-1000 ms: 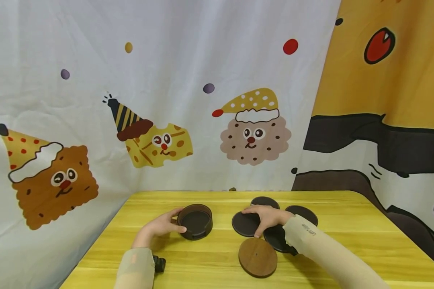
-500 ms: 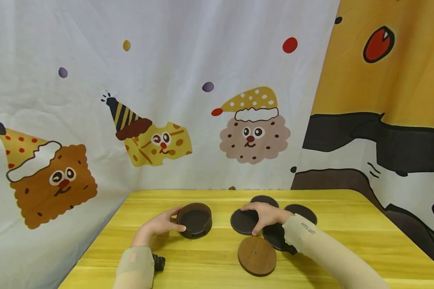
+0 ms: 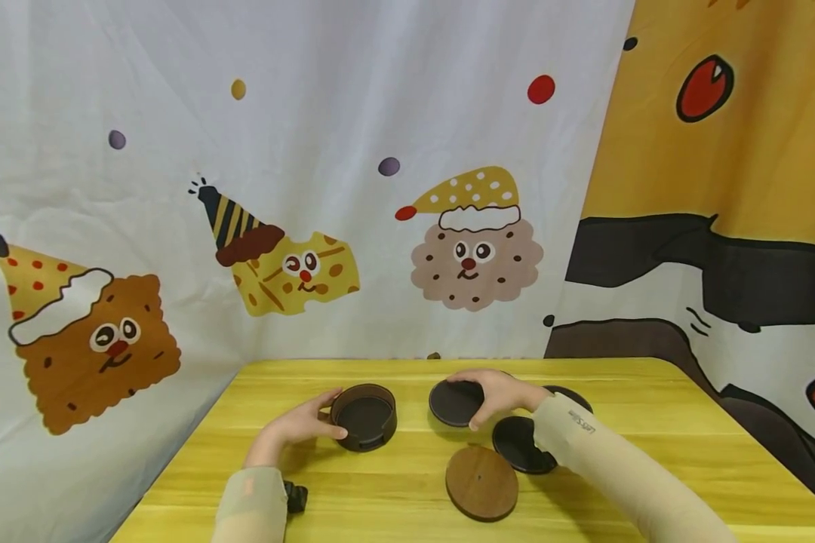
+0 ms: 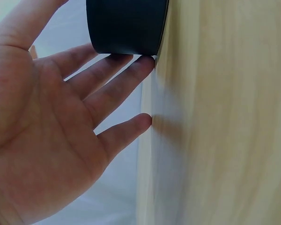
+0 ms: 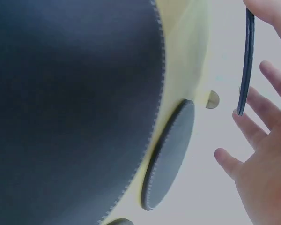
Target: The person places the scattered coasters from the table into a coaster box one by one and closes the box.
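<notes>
My left hand [image 3: 299, 424] holds the left side of a round dark coaster holder [image 3: 390, 422] that has a notch in its front wall. In the left wrist view its fingertips [image 4: 143, 63] lie against the dark outer wall. My right hand [image 3: 499, 394] pinches a round dark coaster [image 3: 453, 406] by its edge, thumb at the near side. The right wrist view shows this coaster [image 5: 247, 61] edge-on between thumb and fingers, above the table.
A brown wooden disc [image 3: 482, 484] lies in front of my right hand. One black coaster [image 3: 516, 445] is partly under the right wrist, another [image 3: 570, 394] behind the sleeve. The yellow wood-grain table [image 3: 353, 513] ends at a printed curtain [image 3: 380, 324].
My right hand has raised the dark coaster off the table and shifted slightly back, now covering most of the coaster behind it. My left hand keeps its place on the holder.
</notes>
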Available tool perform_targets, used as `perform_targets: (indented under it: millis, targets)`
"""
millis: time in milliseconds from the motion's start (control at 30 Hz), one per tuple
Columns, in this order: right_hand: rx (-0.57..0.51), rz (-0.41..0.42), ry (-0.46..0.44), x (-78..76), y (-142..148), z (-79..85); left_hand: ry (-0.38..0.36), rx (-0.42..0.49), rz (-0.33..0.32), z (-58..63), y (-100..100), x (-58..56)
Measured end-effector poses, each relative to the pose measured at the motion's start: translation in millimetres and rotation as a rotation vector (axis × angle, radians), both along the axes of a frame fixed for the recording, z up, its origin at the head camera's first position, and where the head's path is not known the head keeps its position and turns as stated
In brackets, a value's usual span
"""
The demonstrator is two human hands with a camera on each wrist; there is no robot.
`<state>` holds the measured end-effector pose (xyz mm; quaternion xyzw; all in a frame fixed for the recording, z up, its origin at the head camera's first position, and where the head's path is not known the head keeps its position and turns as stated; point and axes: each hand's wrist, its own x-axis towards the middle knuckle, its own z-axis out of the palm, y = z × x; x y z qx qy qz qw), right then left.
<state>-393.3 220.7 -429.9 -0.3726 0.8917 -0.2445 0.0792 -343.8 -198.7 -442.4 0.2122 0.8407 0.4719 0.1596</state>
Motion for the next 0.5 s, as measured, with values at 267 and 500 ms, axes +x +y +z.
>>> perform_targets:
  millis: [267, 500]
  targets:
    - [-0.02, 0.015, 0.001, -1.1, -7.3, 16.5, -0.005, 0.025, -0.006, -0.3, -0.7, 0.6]
    - [-0.003, -0.002, -0.001, 1.2, -13.9, 28.6, 0.001, 0.015, 0.002, -2.2, 0.2, -0.4]
